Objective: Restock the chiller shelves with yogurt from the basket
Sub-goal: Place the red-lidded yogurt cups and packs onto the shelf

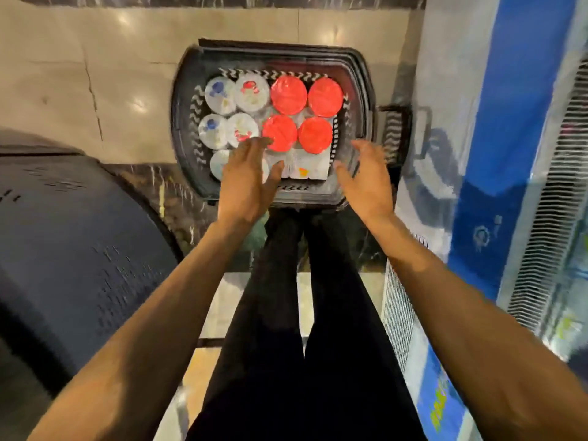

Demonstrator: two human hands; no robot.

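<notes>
A black shopping basket [184, 100] sits on the floor in front of my feet. It holds several yogurt cups: red-lidded ones [289, 95] at the right and white foil-lidded ones [251, 92] at the left, plus a white pack [313, 168] at the near side. My left hand [249, 176] hovers open over the basket's near left, its fingers stretched above the cups and covering one white lid. My right hand [366, 178] is open over the basket's near right rim, palm turned inward. Neither hand holds anything.
The chiller [521, 154], blue and white with a vent grille, stands along the right. A dark rounded perforated object [73, 249] fills the left. My black-trousered legs [305, 313] stand behind the basket. Beige floor tiles [95, 74] lie beyond it.
</notes>
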